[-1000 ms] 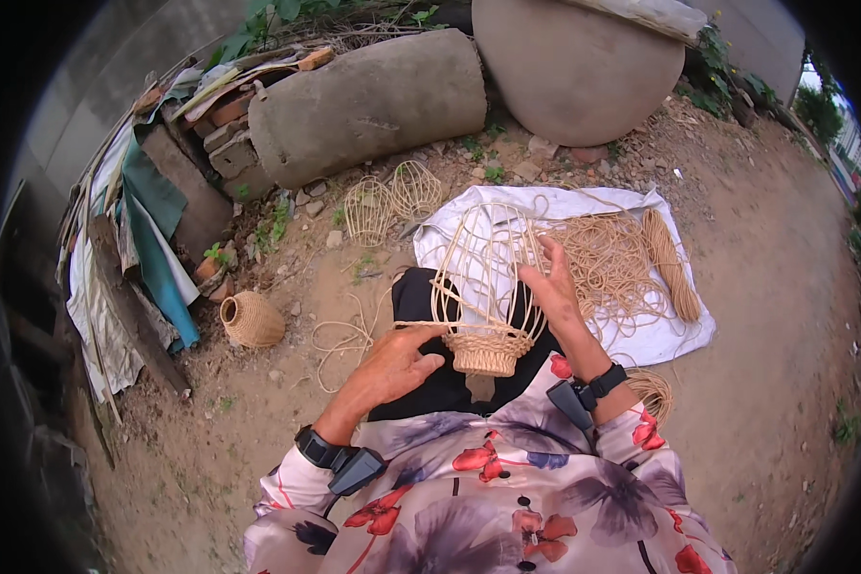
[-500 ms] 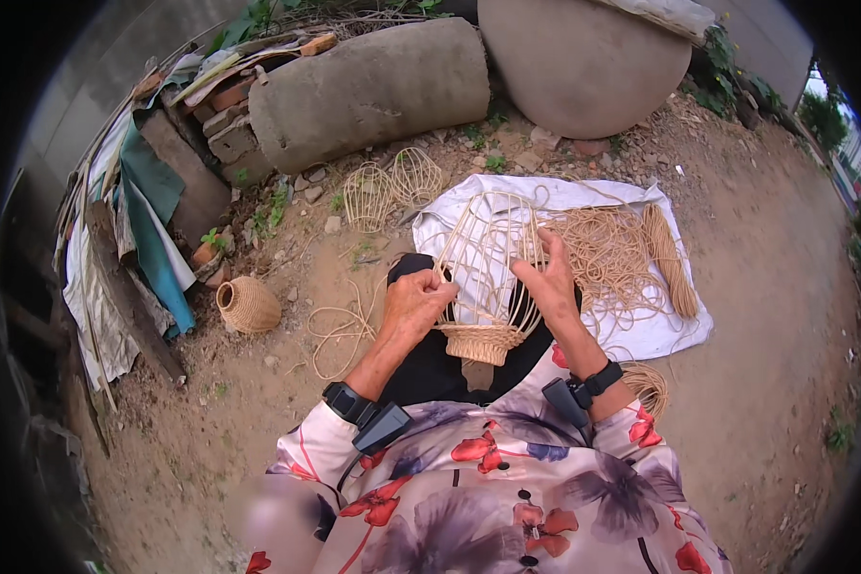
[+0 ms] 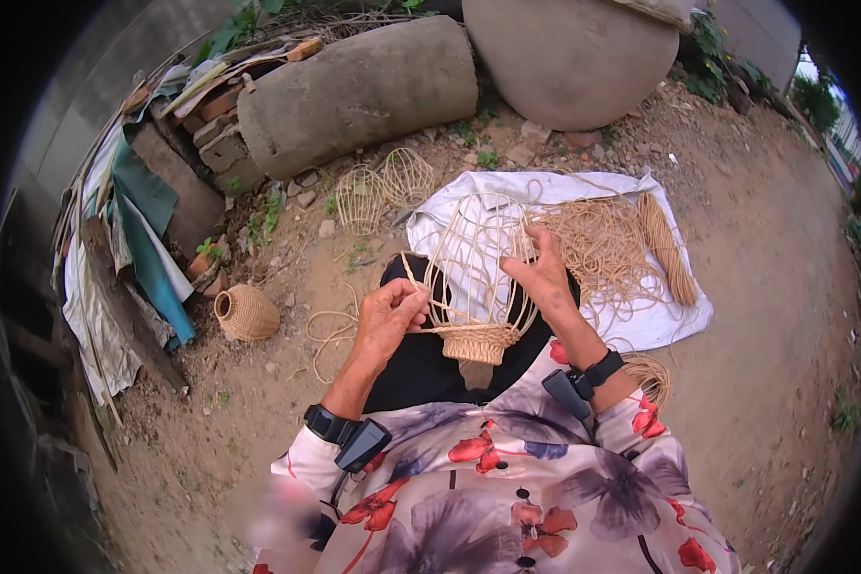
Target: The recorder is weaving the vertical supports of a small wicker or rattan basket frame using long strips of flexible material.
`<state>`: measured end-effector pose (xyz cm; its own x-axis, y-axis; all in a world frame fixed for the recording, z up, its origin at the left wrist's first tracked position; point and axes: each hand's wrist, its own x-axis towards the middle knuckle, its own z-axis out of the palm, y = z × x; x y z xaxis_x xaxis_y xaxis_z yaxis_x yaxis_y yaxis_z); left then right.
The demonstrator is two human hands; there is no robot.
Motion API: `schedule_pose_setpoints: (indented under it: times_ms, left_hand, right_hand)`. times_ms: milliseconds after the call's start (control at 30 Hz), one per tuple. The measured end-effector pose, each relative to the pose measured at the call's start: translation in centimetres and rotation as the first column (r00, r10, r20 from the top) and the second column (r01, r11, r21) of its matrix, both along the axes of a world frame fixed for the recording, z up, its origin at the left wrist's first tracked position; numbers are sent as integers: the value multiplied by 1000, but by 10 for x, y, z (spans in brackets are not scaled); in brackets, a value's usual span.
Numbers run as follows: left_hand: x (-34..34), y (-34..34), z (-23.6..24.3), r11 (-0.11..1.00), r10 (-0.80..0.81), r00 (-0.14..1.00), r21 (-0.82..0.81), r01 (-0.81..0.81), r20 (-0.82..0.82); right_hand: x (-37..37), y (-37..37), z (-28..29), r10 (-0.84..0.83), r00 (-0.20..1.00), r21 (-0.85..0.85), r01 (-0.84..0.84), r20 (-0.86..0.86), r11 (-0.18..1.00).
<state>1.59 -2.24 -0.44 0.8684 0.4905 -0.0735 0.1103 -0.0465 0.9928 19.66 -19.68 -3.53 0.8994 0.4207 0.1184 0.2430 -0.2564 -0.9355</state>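
A half-woven wicker basket frame (image 3: pixel 479 342), a dense band at its base below long bare ribs, rests between my dark-clad legs. My left hand (image 3: pixel 395 316) pinches a pale strand at the frame's left side. My right hand (image 3: pixel 540 273) grips the ribs on the right, thumb and forefinger spread. Just beyond lies a white sheet (image 3: pixel 670 325) bearing loose tan cord (image 3: pixel 593 249) and a bundled hank (image 3: pixel 665 249).
A small woven basket (image 3: pixel 249 314) lies at left. Two bare wicker frames (image 3: pixel 361 199) lie farther back, before a concrete cylinder (image 3: pixel 354 91), bricks, draped sheets (image 3: pixel 139 210) and a large rounded grey slab (image 3: pixel 569 62). A coil (image 3: pixel 649 378) is beside my right arm.
My left hand rose from the basket's base to its ribs, then moved slightly outward to the left, a strand now standing up from its fingers. My right hand stayed at the ribs.
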Motion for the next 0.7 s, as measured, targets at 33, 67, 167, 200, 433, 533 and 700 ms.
schedule_pose_setpoints:
  times_ms: [33,67,167,200,433,533,700]
  left_hand:
    - [3,-1,5,999,-19,999,-43,21,50]
    - [7,-2,8,999,-17,999,-43,19,51]
    - [15,3,5,985,-78,997,151,80,-18]
    - [17,5,1,986,-76,997,151,78,-17]
    - [23,-4,14,885,-108,993,459,73,50]
    - [21,-6,13,892,-53,998,451,36,24]
    - [24,-9,-3,808,-108,990,587,37,86]
  right_hand:
    - [-2,0,-1,2,999,-37,-1,36,999]
    - [-2,1,-4,4,999,-37,-3,37,999]
    - [0,-1,-10,11,1000,66,-11,-13,998]
    - [0,-3,-10,12,998,71,-8,-58,997]
    - [3,-10,-9,30,989,126,-12,-148,992]
    - [1,-13,-8,17,981,146,12,-195,989]
    - [-3,-17,1,55,954,189,2,-296,982]
